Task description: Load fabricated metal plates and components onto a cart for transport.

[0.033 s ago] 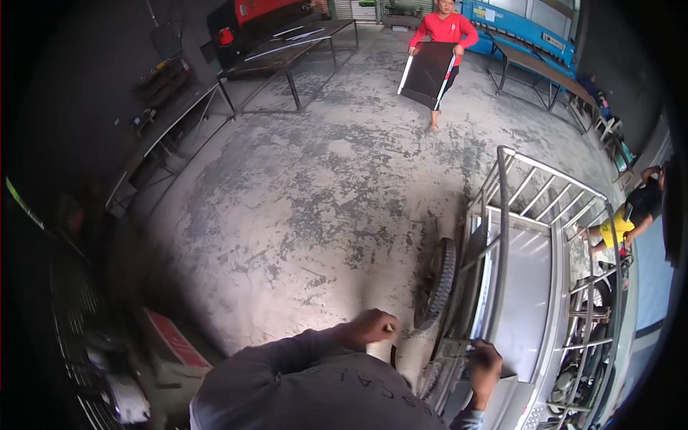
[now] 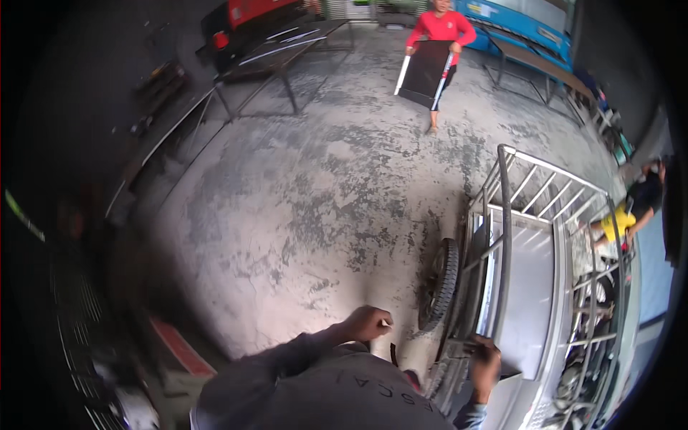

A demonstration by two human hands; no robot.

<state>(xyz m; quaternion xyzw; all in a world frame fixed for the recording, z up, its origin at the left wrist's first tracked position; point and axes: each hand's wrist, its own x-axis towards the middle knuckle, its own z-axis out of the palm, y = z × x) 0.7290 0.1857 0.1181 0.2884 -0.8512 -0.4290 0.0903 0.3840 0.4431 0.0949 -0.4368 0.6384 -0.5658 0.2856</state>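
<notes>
My left hand (image 2: pixel 369 324) is in front of my grey shirt, its fingers loosely curled into a fist with nothing visible in them. Below and to its right, my right hand (image 2: pixel 486 367) is closed around the near end of a metal rail (image 2: pixel 504 240). That rail runs along the side of a cart with a pale flat bed (image 2: pixel 527 301). The fingers of this hand are dark and partly blurred. A black-tyred wheel (image 2: pixel 439 285) stands at the cart's left side, between the two hands and slightly farther off.
A person in a red top (image 2: pixel 441 27) faces me, carrying a dark panel (image 2: pixel 428 72) with light side strips. Another person in yellow shorts (image 2: pixel 618 222) is beyond the cart. Metal-framed tables (image 2: pixel 287 54) stand far left, a long bench (image 2: pixel 537 64) far right. The floor (image 2: pixel 301 193) is worn concrete.
The view has shifted slightly. My left hand sits a little higher and farther left in the picture; my right hand stays at the rail.
</notes>
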